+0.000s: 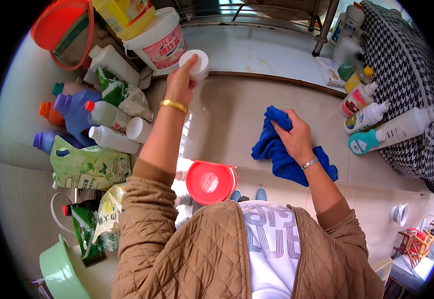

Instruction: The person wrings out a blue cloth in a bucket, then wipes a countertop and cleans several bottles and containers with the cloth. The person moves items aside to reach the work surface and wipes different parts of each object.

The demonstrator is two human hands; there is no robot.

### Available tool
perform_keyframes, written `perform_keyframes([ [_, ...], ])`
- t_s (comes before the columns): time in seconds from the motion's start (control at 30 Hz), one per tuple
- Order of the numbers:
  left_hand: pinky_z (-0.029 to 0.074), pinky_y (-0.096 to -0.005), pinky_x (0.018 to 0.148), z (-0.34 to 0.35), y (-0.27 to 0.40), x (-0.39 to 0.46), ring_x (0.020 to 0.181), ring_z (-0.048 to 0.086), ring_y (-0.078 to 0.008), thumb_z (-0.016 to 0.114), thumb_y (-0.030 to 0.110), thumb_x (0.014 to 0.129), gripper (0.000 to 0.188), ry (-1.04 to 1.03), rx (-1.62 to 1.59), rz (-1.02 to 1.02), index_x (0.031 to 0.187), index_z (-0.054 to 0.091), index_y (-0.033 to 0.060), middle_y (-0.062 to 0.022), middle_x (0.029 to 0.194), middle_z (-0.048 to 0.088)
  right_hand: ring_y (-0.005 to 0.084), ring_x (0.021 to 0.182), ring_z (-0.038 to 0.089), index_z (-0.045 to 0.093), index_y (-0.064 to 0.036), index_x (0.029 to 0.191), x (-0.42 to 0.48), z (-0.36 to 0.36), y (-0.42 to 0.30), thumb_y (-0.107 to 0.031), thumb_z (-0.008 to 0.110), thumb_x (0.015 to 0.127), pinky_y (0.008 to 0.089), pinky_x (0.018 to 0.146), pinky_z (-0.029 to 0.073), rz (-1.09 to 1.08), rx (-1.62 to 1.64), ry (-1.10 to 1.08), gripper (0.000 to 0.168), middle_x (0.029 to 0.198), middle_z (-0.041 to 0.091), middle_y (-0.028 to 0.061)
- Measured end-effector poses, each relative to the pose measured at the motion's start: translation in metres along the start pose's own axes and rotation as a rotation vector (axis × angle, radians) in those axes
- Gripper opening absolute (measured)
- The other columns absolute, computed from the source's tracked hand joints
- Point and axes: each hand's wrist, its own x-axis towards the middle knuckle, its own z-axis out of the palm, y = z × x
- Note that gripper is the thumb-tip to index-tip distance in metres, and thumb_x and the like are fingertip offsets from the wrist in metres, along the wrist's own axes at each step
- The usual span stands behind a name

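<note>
My left hand, at the upper left of centre, grips a white round-lidded container, its thumb on the lid. The container is beside a white bucket with a pink label, on which a yellow jug stands. Bunched in my right hand is a blue cloth, which hangs over the tiled ledge, part of it passing beneath the wrist. To the left of my left forearm are a white bottle, a white cup-shaped container and several detergent bottles.
Several bottles, among them a spray bottle with a teal head, line the right side by a houndstooth-patterned cover. A metal rack stands at the back. Below the ledge are a red bucket and, at lower left, a green basin.
</note>
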Motion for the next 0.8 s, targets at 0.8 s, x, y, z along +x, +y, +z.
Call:
perform_keyframes([
  [0.8,0.045,-0.0465,0.09,0.023,-0.026,0.078,0.103,0.055,-0.0427,0.081,0.039,0.058,0.084,0.387,0.997,0.738,0.123,0.045,0.0005,-0.0266,0.112,0.057,0.0416,0.12,0.039,0.045,-0.015,0.135,-0.026,-0.029,-0.036,-0.021,0.076,0.066,0.0468,0.101,0.036,-0.23,-0.44,-0.447,0.076,0.141,0.032,0.0228],
])
